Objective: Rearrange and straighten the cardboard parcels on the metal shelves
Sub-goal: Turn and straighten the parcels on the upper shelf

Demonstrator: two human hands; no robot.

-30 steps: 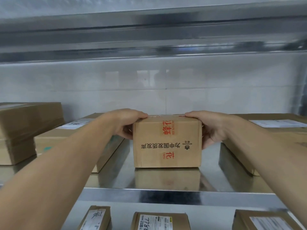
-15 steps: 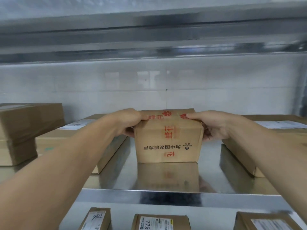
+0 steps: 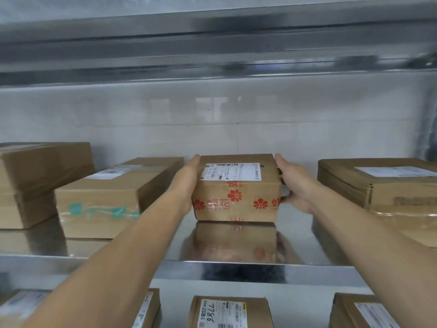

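Parcel [image 3: 236, 197] sits clamped between left hand [image 3: 186, 185] and right hand [image 3: 296, 188], both grips flat and seemingly straight-fingered.

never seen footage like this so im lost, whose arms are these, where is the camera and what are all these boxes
There is no machine here: the two bare arms belong to a person, and the single camera sits on that person's head, looking forward and down. The left hand and right hand press against the two sides of a small cardboard parcel with red flower tape and a white label on top; it seems to rest on the shiny metal shelf. Left of it lie a flat parcel and a taller stack; right of it, a wide parcel. More labelled parcels lie on the shelf below.
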